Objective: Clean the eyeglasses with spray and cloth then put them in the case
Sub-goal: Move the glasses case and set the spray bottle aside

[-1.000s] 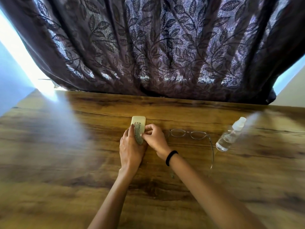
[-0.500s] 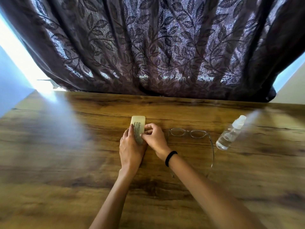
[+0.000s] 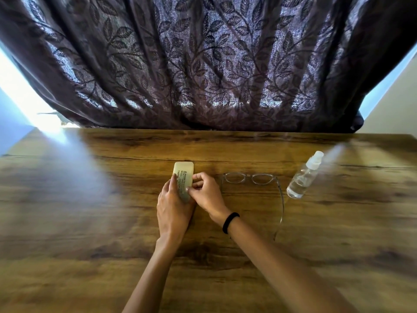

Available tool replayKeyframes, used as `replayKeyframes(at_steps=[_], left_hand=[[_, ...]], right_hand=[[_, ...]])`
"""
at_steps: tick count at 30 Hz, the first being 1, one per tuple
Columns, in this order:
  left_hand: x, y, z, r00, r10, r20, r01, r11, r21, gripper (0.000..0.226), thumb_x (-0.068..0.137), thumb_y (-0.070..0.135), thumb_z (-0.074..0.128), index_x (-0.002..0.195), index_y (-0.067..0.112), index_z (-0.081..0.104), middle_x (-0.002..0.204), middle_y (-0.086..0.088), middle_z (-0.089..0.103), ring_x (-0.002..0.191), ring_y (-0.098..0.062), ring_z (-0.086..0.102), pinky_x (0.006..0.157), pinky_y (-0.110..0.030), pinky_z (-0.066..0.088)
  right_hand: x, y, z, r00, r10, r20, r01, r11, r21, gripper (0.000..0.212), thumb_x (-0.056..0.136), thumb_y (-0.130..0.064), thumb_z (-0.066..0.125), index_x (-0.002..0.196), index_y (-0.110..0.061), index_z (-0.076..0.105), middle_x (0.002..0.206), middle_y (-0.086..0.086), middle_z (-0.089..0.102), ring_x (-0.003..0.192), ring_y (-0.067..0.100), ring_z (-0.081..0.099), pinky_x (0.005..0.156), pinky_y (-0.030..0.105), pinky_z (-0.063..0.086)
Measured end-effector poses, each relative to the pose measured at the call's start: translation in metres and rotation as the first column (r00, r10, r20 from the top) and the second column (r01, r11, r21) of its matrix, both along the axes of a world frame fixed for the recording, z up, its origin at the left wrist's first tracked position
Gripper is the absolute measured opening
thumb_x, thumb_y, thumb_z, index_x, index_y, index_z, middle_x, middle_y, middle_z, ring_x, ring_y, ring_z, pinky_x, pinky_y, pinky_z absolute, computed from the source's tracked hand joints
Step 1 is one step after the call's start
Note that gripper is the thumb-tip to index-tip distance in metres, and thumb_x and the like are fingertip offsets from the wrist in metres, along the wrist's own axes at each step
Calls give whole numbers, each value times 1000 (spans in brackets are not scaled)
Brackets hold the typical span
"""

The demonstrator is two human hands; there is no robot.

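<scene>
A pale yellow eyeglass case with dark print lies on the wooden table at its middle. My left hand holds the case's near end from the left. My right hand pinches its right edge with thumb and fingers. The case looks closed. The eyeglasses, with a thin clear frame, rest unfolded on the table just right of my right hand, their arms pointing toward me. A clear spray bottle with a white nozzle lies tilted to the right of the glasses. No cloth is visible.
A dark leaf-patterned curtain hangs along the table's far edge. Bright light falls on the far left corner of the table. A black band circles my right wrist.
Both hands stay on the case with almost no movement. The view has shifted slightly; the glasses and bottle lie as before.
</scene>
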State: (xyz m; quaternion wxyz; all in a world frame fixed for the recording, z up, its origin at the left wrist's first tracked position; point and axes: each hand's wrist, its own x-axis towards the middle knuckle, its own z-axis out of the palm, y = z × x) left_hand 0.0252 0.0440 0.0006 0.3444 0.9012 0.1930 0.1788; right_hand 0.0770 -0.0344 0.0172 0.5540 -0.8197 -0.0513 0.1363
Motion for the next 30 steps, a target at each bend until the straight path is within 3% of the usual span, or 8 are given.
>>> replayKeyframes(at_steps=[9,13,18,22,26,27,30], left_hand=[[-6,-2,1,998,8,-58,-6,999,41,76,78,19,69,143,11,31,138,-14,46,127,-31,40,94,-43,44],[-7,-5,6,1000,-17,-20,20,993,113,80,77,27,72,142,6,30,145,-16,37,137,-32,25,111,-45,28],[1,-16,22,988,-112,104,99,988,122,71,81,28,69,141,9,35,145,-11,38,138,-27,25,111,-40,24],[12,-28,25,956,-261,135,233,953,192,50,83,11,64,131,11,49,138,-8,48,133,-23,35,105,-26,24],[18,-37,15,921,-382,78,351,899,261,47,79,-5,63,122,13,59,132,-3,53,126,-23,42,97,-35,40],[19,-38,12,913,-404,61,370,882,293,48,76,-8,64,120,13,61,130,-4,55,122,-24,46,91,-39,46],[20,-40,5,901,-434,9,401,841,364,54,71,-9,69,119,15,62,127,-5,58,115,-27,53,75,-41,55]], right_hand=[[-7,-6,4,1000,17,18,-16,999,-47,40,84,-11,64,121,-8,50,118,10,62,107,19,60,90,35,52],[-10,-21,16,994,69,87,-60,992,-109,50,85,-15,64,131,-8,44,126,10,57,109,17,59,83,20,49],[-17,-63,40,964,69,258,-51,996,-77,36,86,-14,63,121,-13,54,118,2,62,105,10,59,82,13,47],[-18,-113,45,877,10,481,52,992,-115,25,87,-11,61,111,-9,62,104,-2,66,85,0,60,76,4,46],[-17,-165,30,814,-16,581,203,944,-259,22,87,-9,59,109,-10,65,95,3,70,61,-1,55,56,5,44],[-17,-176,26,815,-20,579,233,927,-295,23,87,-7,59,109,-11,65,97,4,71,65,3,60,56,4,43],[-17,-196,13,820,30,572,252,879,-406,30,83,2,61,110,-11,65,109,6,68,91,12,67,80,11,43]])
